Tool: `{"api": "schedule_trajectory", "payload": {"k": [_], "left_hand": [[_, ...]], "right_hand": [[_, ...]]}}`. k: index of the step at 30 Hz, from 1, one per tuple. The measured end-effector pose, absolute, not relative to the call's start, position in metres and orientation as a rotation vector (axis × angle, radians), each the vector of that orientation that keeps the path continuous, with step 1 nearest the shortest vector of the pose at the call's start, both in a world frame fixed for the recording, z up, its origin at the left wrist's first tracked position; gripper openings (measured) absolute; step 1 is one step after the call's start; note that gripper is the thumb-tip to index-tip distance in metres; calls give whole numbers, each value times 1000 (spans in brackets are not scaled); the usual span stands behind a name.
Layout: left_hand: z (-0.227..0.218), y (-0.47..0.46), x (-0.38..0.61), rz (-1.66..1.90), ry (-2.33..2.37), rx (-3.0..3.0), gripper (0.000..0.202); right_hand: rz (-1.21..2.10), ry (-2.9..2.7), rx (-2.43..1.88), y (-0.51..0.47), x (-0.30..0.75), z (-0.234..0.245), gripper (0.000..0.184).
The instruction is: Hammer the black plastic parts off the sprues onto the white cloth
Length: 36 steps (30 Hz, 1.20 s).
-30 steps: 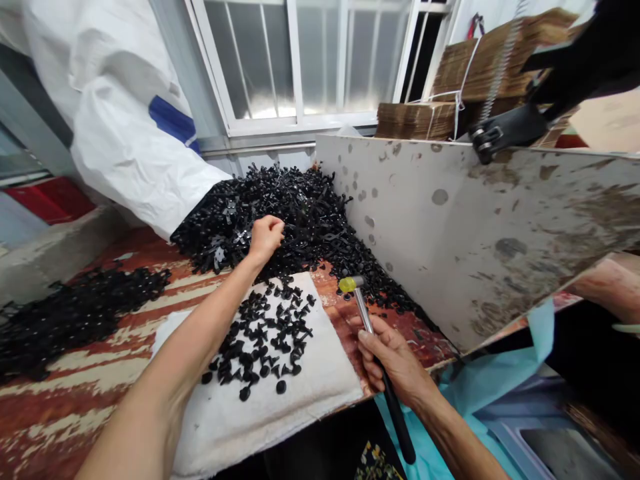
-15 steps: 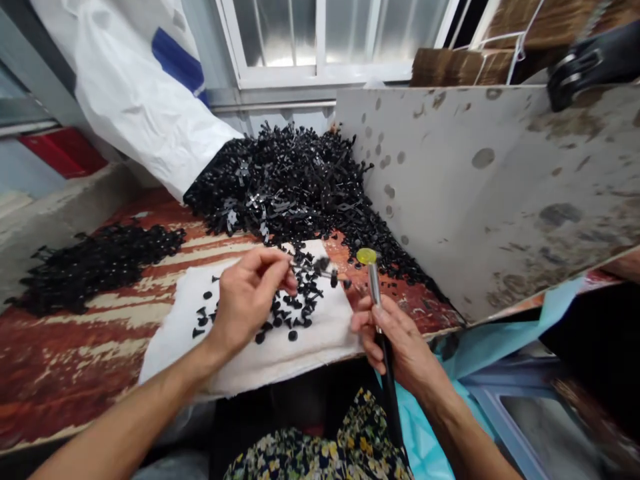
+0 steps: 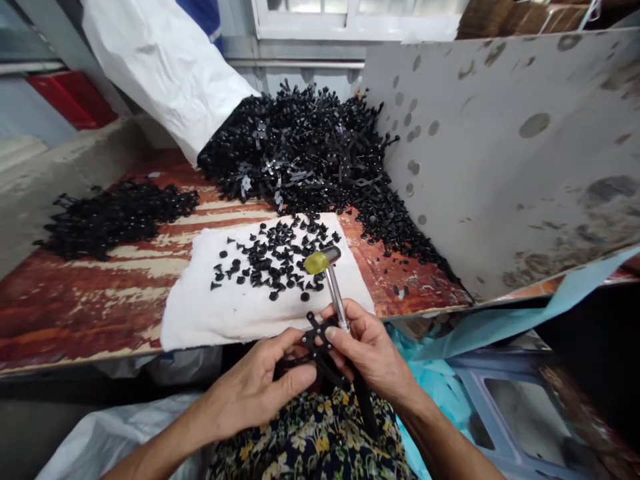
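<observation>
Both hands meet over my lap, just below the table edge. My left hand (image 3: 260,390) is closed on a black cross-shaped plastic piece (image 3: 317,337). My right hand (image 3: 369,353) grips a small hammer (image 3: 334,288) with a yellow head and metal shaft, and its fingertips also touch the plastic piece. The hammer head points up over a white cloth (image 3: 235,310) on the table, where several small black plastic parts (image 3: 273,257) lie scattered.
A large heap of black plastic pieces (image 3: 305,143) lies at the table's back, a smaller heap (image 3: 113,213) at the left. A stained white board (image 3: 505,153) stands on the right. A white sack (image 3: 167,63) hangs behind. The worn red tabletop (image 3: 75,293) surrounds the cloth.
My left hand came back from the big heap with a black piece and dropped to my lap. My right hand with the hammer moved in to meet it. The view tilted down.
</observation>
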<state>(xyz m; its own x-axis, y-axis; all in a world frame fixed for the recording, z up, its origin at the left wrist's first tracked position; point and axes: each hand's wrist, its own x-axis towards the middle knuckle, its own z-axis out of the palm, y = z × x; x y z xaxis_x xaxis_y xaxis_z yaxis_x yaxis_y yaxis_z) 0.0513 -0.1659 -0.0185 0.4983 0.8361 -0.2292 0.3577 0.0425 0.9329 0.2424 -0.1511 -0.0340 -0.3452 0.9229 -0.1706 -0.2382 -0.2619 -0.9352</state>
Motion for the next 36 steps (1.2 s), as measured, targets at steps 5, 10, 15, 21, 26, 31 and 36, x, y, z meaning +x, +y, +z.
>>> {"api": "schedule_trajectory", "payload": {"k": [5,10,15,21,26,31,36], "left_hand": [[-15,-153,56,537,1081,1469,37],[-20,-146,55,619,1135,1133,53],[-18,-141,56,588,1074,1115,54],[-22,-143,57,462,1036,1212,51],[-23,-150,55,469,1082,1219,46],[-23,-153,58,494,1187,1162,50],[-15,-148,65,594,1333,1000,55]], "right_hand": [[1673,-1304,-968,-155,232,-37,20],[1544,-1345,-1047,-151,242,-36,27],[1536,-1332,-1070,-143,241,-34,30],[1570,-1355,-1039,-132,226,-34,16],[1651,-1390,-1007,-128,226,-33,15],[1627,-1426,-992,-123,230,-35,13],[1709,-1322,-972,-119,251,-27,18]]}}
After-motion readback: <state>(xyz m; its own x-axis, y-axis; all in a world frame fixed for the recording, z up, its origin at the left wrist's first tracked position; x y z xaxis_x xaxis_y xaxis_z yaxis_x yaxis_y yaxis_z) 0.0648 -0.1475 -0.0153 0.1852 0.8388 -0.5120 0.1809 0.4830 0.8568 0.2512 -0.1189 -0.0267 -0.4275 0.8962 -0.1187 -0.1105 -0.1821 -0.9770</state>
